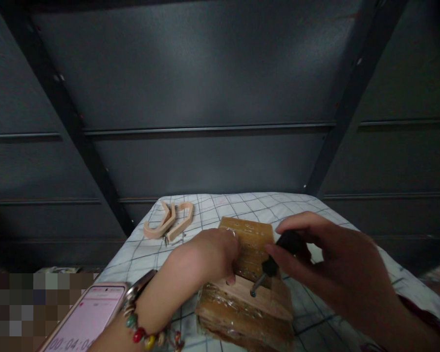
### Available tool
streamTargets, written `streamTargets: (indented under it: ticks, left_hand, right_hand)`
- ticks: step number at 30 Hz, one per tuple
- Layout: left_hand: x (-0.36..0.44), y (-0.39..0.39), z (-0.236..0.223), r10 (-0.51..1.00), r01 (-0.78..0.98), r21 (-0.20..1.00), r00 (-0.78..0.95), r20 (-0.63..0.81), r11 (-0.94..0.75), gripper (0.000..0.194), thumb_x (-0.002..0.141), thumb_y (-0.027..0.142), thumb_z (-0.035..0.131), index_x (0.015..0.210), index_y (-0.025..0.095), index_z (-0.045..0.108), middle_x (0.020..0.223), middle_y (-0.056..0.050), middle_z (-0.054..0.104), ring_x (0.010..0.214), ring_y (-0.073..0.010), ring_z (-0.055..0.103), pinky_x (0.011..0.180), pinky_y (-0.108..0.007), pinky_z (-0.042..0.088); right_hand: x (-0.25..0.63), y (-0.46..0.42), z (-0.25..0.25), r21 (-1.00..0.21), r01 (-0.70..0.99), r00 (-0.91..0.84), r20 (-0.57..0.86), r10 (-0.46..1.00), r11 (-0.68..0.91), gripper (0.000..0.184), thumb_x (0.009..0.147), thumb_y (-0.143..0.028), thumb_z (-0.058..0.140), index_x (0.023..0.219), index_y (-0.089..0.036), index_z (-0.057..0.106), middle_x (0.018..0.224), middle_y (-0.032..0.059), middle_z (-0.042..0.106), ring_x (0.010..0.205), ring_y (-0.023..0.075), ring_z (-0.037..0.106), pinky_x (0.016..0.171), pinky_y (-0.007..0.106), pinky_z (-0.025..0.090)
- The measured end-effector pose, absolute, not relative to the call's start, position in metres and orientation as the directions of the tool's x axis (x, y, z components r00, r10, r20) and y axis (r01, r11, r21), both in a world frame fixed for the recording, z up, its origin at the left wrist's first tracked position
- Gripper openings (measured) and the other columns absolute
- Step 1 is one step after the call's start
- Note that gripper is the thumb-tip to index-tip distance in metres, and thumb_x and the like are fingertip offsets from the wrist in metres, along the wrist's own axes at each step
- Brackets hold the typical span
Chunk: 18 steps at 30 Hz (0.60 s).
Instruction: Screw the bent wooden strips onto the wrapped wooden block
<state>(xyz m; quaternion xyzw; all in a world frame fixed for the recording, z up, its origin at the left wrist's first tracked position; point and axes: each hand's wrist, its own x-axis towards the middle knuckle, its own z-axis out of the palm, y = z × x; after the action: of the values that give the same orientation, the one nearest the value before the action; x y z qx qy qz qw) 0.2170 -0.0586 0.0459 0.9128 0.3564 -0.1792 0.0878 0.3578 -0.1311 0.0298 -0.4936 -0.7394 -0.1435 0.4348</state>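
Note:
My right hand (326, 259) grips the black handle of a screwdriver (288, 244). Its short metal shaft slants down to the left, the end close above a flat, pale wooden piece (249, 293); whether they touch I cannot tell. That piece lies across a brown block (242, 318) wrapped in clear film or tape. My left hand (220, 252), with a ring on one finger, is curled down at the left end of the wooden piece and holds it against the block. Most of its fingertips are hidden.
Pale bent-wood hooks (179, 222) lie at the table's far left, with small dark metal bits beside them. A phone (91, 313) showing a timer lies at the near left. A checked white cloth (260, 203) covers the table, and a dark panelled wall (212, 161) stands behind.

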Motion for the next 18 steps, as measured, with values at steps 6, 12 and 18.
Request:
streamTargets:
  ticks: [6,12,18]
  left_hand:
    - [0.212,-0.070,0.044,0.615,0.648,-0.017,0.714,-0.336,-0.762,0.022,0.071,0.016,0.054,0.090,0.007,0.061,0.089,-0.014,0.062,0.072,-0.0240,0.059,0.057,-0.029,0.044]
    - [0.216,-0.100,0.026,0.507,0.527,0.020,0.827,-0.244,-0.850,0.026,0.076,0.020,0.048,0.098,0.010,0.056,0.098,-0.012,0.059,0.084,-0.0241,0.057,0.072,-0.033,0.045]
    - [0.227,-0.100,0.030,0.509,0.521,-0.051,0.803,-0.309,-0.852,0.024,0.070,0.013,0.055,0.093,0.008,0.057,0.096,-0.012,0.059,0.084,-0.0247,0.057,0.071,-0.032,0.045]
  right_hand:
    - [0.376,-0.130,0.041,-0.335,0.851,0.042,0.812,0.583,0.405,0.010,0.069,-0.031,0.058,0.072,-0.023,0.053,0.048,-0.0071,0.046,0.037,0.0077,0.042,0.039,0.021,0.034]
    - [0.391,-0.077,0.017,-0.730,0.535,0.142,0.573,0.807,0.424,0.015,0.069,-0.031,0.059,0.075,-0.019,0.052,0.050,-0.0070,0.044,0.043,0.0093,0.045,0.042,0.023,0.036]
    - [0.405,-0.039,-0.017,-0.839,0.422,-0.052,0.358,0.932,0.345,0.015,0.082,-0.026,0.051,0.089,-0.013,0.055,0.085,0.0019,0.059,0.073,0.0138,0.057,0.064,0.032,0.047]
